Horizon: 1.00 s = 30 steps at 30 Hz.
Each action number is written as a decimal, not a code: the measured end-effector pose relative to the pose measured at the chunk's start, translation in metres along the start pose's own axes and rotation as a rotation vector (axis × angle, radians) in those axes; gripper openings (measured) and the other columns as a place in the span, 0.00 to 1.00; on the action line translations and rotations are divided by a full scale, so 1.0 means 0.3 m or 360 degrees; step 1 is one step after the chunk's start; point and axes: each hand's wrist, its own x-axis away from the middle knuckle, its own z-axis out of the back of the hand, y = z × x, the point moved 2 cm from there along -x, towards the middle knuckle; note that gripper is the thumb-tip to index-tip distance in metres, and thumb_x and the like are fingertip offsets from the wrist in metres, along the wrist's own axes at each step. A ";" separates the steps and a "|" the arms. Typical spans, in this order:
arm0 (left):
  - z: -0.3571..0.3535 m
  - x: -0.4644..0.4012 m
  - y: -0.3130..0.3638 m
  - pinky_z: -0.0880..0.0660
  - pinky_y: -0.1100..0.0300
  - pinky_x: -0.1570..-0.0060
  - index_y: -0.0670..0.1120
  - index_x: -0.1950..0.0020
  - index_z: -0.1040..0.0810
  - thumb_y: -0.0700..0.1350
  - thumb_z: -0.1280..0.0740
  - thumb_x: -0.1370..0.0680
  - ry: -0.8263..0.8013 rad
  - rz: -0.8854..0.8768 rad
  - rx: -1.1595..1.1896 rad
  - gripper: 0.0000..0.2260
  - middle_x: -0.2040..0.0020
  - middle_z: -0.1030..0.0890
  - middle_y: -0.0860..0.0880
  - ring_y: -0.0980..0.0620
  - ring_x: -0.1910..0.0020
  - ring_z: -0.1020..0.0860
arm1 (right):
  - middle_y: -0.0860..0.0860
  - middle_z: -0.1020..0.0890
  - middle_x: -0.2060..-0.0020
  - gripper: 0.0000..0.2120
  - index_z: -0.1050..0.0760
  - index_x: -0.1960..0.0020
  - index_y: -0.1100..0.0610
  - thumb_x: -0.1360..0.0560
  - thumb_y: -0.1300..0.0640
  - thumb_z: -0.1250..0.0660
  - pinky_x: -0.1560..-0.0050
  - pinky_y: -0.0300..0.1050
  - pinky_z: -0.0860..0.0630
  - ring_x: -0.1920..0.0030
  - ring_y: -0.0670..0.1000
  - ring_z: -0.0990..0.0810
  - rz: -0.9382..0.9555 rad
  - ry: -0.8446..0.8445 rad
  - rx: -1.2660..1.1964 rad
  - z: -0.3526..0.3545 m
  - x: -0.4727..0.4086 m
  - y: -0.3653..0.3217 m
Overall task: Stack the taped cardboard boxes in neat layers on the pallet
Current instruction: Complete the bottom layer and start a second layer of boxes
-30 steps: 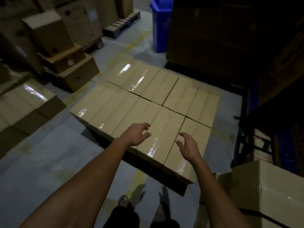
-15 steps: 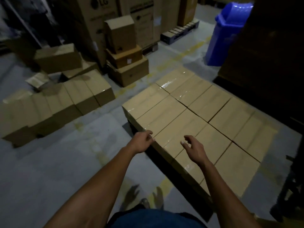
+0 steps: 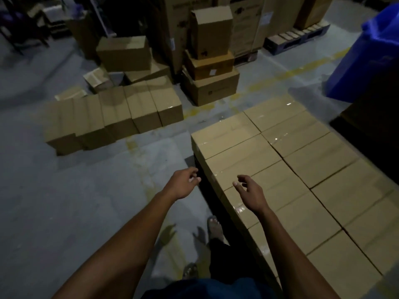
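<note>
Both hands hold nothing, fingers loosely curled. The left hand [image 3: 183,183] hangs over the floor [image 3: 86,201]. The right hand [image 3: 250,192] is above the flat layer of boxes [image 3: 302,169], maybe touching none. More boxes [image 3: 121,117] wait on the floor.

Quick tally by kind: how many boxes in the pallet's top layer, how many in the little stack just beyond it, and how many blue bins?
Top-layer boxes: 10
Stacked boxes beyond: 3
Blue bin: 1
Total: 14
</note>
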 end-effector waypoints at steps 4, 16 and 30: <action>0.093 -0.120 -0.061 0.29 0.63 0.41 0.47 0.27 0.25 0.51 0.33 0.17 0.0146 0.0160 0.0016 0.19 0.36 0.19 0.48 0.50 0.37 0.21 | 0.53 0.20 0.33 0.22 0.25 0.29 0.56 0.18 0.46 0.32 0.37 0.49 0.23 0.36 0.54 0.20 0.0093 -0.0128 -0.0007 -0.035 -0.255 -0.066; 0.443 -0.424 -0.114 0.29 0.62 0.40 0.47 0.28 0.24 0.50 0.31 0.17 0.0612 0.0460 0.0229 0.19 0.40 0.18 0.49 0.51 0.40 0.21 | 0.54 0.18 0.36 0.20 0.23 0.31 0.58 0.18 0.48 0.31 0.39 0.48 0.23 0.38 0.54 0.19 0.0413 -0.0449 0.0086 -0.126 -0.899 -0.462; 0.977 -1.057 -0.415 0.28 0.60 0.40 0.46 0.26 0.26 0.50 0.33 0.17 0.0651 0.0436 0.0266 0.20 0.36 0.19 0.47 0.51 0.38 0.22 | 0.54 0.19 0.34 0.23 0.25 0.28 0.56 0.17 0.44 0.34 0.36 0.51 0.23 0.36 0.53 0.21 0.0460 -0.0497 0.0073 -0.458 -1.576 -0.937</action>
